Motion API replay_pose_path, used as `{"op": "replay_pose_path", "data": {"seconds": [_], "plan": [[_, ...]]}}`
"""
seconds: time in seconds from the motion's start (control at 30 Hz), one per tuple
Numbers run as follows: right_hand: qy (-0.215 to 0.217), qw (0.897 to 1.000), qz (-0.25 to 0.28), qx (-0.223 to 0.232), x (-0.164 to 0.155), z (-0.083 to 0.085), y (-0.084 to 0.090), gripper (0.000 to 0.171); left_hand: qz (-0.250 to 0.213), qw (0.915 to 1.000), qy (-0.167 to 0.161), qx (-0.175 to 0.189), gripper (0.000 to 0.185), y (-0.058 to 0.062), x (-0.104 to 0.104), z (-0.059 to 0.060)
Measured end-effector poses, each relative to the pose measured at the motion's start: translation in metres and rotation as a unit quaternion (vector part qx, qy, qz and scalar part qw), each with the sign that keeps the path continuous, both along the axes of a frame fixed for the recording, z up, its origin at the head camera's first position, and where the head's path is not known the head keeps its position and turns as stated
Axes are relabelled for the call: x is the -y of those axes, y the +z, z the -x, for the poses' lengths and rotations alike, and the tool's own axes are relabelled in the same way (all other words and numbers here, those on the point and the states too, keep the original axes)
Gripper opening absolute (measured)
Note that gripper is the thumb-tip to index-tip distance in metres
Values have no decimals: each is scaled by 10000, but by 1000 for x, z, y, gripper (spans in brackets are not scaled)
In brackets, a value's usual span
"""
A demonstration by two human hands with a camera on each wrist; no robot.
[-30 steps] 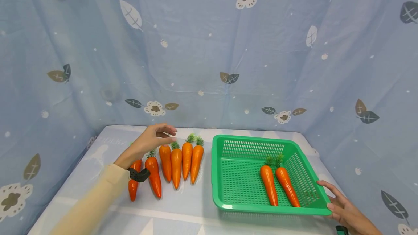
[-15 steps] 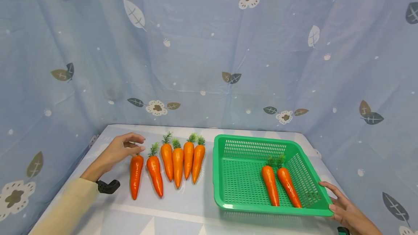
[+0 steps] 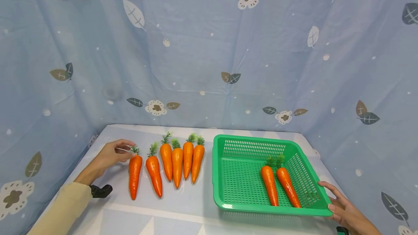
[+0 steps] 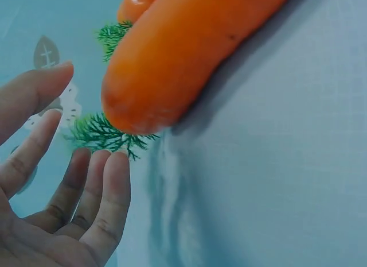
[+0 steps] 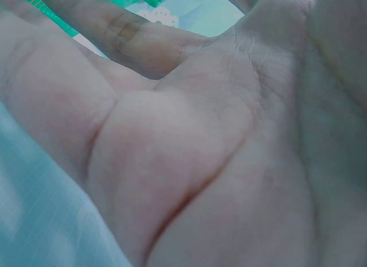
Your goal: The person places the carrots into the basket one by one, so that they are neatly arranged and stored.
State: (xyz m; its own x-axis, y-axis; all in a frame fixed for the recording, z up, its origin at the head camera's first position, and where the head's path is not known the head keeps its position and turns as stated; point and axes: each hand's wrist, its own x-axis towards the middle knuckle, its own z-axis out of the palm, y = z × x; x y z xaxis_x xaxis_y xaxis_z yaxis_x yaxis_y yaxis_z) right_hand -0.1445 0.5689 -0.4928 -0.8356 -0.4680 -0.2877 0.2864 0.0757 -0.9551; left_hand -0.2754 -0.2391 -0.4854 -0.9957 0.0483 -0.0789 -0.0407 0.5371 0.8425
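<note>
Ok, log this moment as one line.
left hand: near leftmost glossy orange carrot; right hand: touching green perforated plastic basket; inside: two carrots

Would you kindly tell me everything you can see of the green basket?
The green basket is rectangular and looks plastic, with a smooth rim, slotted walls and a perforated floor. Opening upward, it sits on the table to the person's right. Two carrots lie inside, right of centre. The right hand touches its rim near one corner.
</note>
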Motion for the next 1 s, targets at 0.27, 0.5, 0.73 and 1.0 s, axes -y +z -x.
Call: {"op": "replay_pose_path", "data": {"seconds": [0.27, 0.5, 0.73, 1.0], "plan": [[103, 9999, 87, -100, -2, 0, -1, 58, 19, 9989, -350, 320, 64, -2, -2, -4], [162, 9996, 217, -46, -1, 0, 0, 58, 69, 9980, -479, 399, 64, -6, -3, -5], [112, 9998, 145, -53, 0, 1, 1, 57, 244, 9973, -417, 558, 63, -9, -3, -7], [345, 9978, 562, -1, 0, 1, 0, 56, 453, 9955, -456, 689, 65, -6, -8, -8]]}}
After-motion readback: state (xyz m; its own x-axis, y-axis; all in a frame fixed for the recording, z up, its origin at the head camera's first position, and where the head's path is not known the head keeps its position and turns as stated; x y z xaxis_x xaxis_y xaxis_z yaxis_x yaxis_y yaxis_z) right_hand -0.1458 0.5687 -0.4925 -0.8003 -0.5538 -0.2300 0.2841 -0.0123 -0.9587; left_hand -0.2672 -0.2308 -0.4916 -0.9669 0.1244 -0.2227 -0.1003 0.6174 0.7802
